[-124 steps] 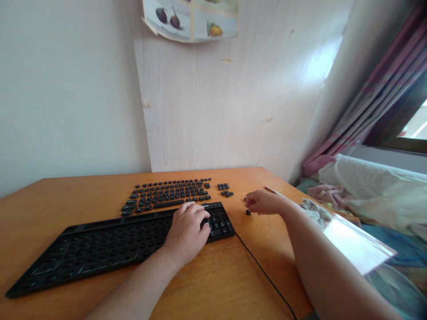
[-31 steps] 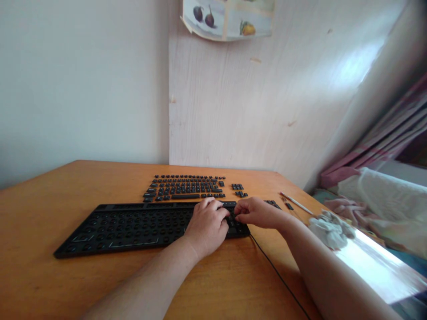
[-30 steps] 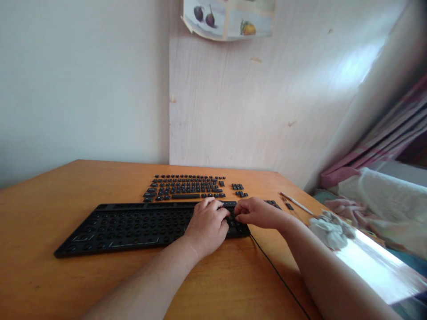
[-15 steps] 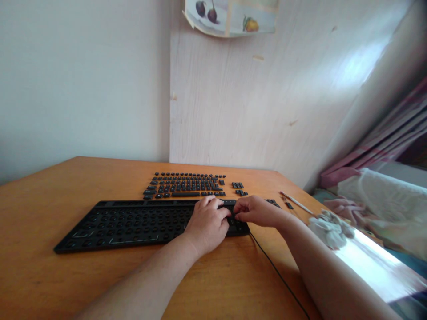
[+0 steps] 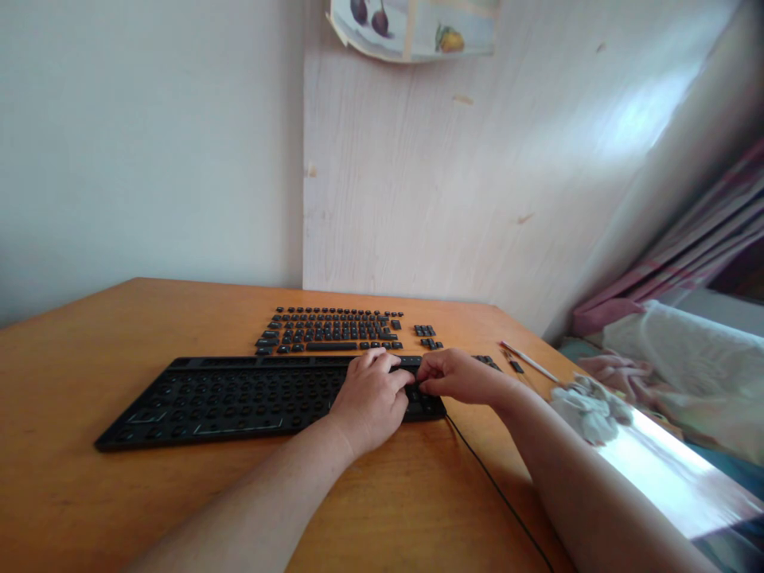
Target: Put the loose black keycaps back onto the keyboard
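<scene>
A black keyboard (image 5: 239, 395) with its keycaps off over most of its surface lies on the wooden desk. My left hand (image 5: 371, 398) rests on its right part, palm down with fingers apart, the index finger stretched toward the number pad. Just to the right, my right hand (image 5: 450, 376) is bent over the number pad, thumb and fingertips pinched together. Whatever is between those fingertips is hidden or too small to make out. Behind the keyboard, loose black keycaps (image 5: 334, 330) are laid out in rows like a keyboard layout. Smaller groups of keycaps (image 5: 425, 330) lie to their right.
A cable (image 5: 495, 485) runs from the keyboard toward the desk's near edge. On the right are a thin white stick like a pen (image 5: 531, 362), a small dark piece (image 5: 516, 367) and a crumpled pale cloth (image 5: 590, 410). A wall stands behind the desk (image 5: 196, 306).
Hardly anything differs. Both hands stay at the number pad, and the view has shifted very slightly.
</scene>
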The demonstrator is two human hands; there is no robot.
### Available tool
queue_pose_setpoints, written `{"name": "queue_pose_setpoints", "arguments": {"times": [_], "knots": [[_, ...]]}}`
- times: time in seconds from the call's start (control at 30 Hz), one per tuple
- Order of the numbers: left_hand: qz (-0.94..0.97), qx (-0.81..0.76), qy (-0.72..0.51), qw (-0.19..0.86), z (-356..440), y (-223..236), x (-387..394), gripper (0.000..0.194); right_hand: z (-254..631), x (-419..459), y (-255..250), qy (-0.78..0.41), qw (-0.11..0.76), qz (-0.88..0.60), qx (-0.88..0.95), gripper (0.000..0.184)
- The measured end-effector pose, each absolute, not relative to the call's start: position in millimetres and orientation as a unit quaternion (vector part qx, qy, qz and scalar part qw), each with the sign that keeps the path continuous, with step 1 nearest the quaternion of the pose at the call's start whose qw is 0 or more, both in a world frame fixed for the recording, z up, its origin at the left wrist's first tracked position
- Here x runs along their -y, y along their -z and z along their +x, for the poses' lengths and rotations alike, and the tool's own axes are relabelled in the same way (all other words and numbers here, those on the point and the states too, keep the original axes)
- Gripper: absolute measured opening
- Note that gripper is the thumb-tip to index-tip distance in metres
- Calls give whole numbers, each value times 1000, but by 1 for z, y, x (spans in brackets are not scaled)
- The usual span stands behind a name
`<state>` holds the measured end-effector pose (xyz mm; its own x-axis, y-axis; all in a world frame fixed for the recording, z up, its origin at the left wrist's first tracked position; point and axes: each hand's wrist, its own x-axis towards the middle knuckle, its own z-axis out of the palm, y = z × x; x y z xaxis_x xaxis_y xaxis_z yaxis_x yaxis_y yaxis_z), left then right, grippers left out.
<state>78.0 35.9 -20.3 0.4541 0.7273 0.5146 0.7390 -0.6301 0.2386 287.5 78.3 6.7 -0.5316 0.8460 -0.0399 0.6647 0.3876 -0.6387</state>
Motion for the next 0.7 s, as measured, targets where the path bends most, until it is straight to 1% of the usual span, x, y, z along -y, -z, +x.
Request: {"name": "queue_pose_setpoints", "arguments": {"times": [0.33,0.7], "knots": [[-870,415,264,26,77,23,-38,35,287,-80,-6,-361,165,-466,791,8],[-872,418,252,19,77,25,-40,35,286,-80,-7,-373,167,-473,780,9]]}}
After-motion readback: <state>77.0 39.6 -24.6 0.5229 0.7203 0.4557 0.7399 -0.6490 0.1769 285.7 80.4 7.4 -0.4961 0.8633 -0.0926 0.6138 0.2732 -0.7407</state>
